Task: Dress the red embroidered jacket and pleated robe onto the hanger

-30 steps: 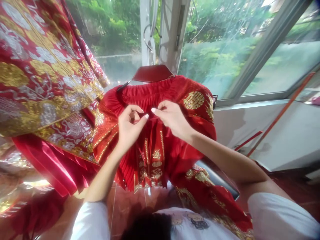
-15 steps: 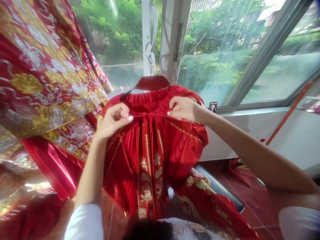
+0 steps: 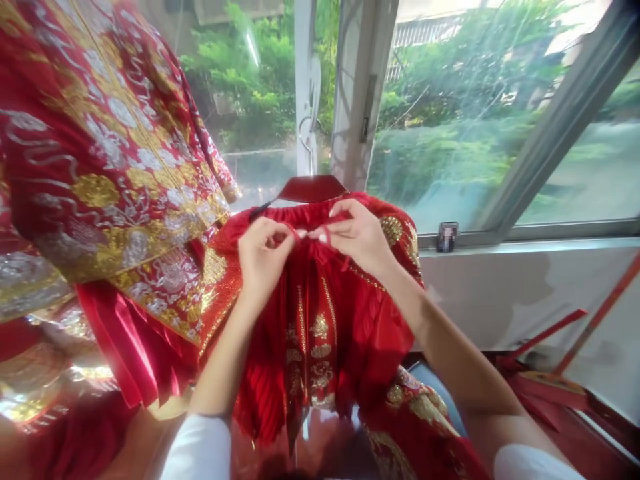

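A red garment [image 3: 367,320] with gold embroidery and gold-beaded trim hangs from a dark red hanger [image 3: 314,189] before the window. At its gathered neckline my left hand [image 3: 265,250] pinches a thin red cord, fingertips pressed together. Close against it, my right hand [image 3: 357,233] also grips the cord, its fingers curled and its tips almost meeting those of the left. Between the fingertips the cord is mostly covered, so its exact loop or knot cannot be made out. Below the hands, embroidered bands [image 3: 321,347] run down the garment's front.
To the left hangs a larger red garment [image 3: 125,153] with gold and silver embroidery. A small framed picture [image 3: 447,237] stands on the windowsill [image 3: 525,248]. Red slanted bars [image 3: 595,320] lean by the wall at the right.
Both hands have come together at the middle of the neckline; before, they were apart with the cord stretched between them. The view has shifted slightly.
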{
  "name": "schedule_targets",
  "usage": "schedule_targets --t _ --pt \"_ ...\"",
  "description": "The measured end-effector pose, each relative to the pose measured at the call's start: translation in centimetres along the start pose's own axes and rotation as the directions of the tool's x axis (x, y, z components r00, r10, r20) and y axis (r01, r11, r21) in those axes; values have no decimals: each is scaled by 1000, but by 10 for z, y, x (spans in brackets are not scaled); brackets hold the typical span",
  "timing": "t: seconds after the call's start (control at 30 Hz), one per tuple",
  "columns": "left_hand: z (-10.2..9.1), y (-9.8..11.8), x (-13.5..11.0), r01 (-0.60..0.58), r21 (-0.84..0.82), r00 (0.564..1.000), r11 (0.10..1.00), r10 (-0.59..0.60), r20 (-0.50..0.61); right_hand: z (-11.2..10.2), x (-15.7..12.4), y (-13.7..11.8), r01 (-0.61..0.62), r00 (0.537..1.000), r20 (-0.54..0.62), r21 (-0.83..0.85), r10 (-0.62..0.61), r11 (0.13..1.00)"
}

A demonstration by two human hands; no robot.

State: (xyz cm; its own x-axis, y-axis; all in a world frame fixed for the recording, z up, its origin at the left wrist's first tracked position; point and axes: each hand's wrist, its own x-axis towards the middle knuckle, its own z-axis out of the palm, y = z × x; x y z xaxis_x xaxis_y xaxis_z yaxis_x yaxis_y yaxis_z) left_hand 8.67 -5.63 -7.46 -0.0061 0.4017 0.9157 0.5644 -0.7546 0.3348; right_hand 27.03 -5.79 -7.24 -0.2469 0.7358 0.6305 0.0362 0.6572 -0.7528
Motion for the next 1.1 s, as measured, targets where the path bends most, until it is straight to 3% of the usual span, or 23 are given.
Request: schedule_targets --t 0.07,0.13,0.3,0.53,0.7,0.83,0.93,1.03,1.1 --pt "6 -2 -2 95 -142 982 985 -69 174 11 0 8 93 986 -127 -149 -113 984" --pt "9 -5 -5 147 -152 960 977 -104 260 19 -1 15 155 968 -138 -337 -211 929" --pt "15 -16 -10 89 -186 960 978 -35 277 25 -6 29 272 947 36 -620 -319 736" --pt "13 -21 -19 -36 -17 953 999 39 302 17 -2 38 354 914 149 -746 -376 564" --pt "15 -17 -21 -103 60 959 993 83 271 22 -1 38 364 894 105 -738 -436 568" --pt "7 -12 -20 -202 192 959 960 155 236 25 -6 27 276 890 -48 -736 -454 618" --pt "-5 -15 -22 -276 380 961 883 242 135 19 -12 20 241 867 -147 -712 -476 659" --pt "-11 -22 -27 -267 461 963 846 251 96 14 -16 22 212 865 -189 -702 -465 680" --pt "-8 -23 -30 -192 363 981 912 174 82 13 -16 25 166 879 -225 -682 -421 712"
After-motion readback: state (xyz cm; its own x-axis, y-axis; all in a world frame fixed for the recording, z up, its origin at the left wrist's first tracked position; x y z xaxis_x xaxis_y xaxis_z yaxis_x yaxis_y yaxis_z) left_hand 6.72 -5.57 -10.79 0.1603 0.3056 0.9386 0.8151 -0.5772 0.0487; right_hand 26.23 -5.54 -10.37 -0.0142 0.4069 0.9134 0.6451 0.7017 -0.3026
